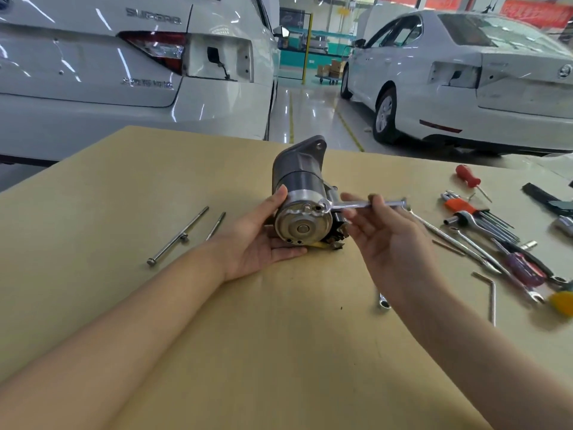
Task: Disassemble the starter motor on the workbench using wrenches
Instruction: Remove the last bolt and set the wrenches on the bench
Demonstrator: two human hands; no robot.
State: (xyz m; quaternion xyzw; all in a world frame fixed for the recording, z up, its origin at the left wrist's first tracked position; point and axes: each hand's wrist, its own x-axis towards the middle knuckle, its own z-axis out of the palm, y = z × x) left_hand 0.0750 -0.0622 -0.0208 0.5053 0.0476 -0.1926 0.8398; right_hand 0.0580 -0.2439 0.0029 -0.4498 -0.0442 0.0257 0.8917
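- Starter motor (302,193) lies on its side near the middle of the table (124,187), rear end cap (302,223) turned toward the viewer and mounting flange (307,150) pointing away
- Left hand (263,234) cradles the housing from the left and beneath, thumb high on the barrel and fingers under the end cap; this grip curls round the body and seems to serve as the counter-hold against turning
- Right hand (384,240) lies palm up to the right of the motor, its grip pinching the shank of the wrench (362,204) between thumb and fingers
- Wrench head sits on a fastener at the upper right edge of the end cap, handle reaching out to the right, roughly level
- Good practice for this step, as judged here: seat the head fully before loading, pull near the far end of the handle for leverage, and keep the left-hand hold firm so the round body cannot roll
- Two long through bolts (178,235) lie well apart to the left, suggesting disassembly is partly advanced
- Spare tools (483,231) lie scattered at the right of the table
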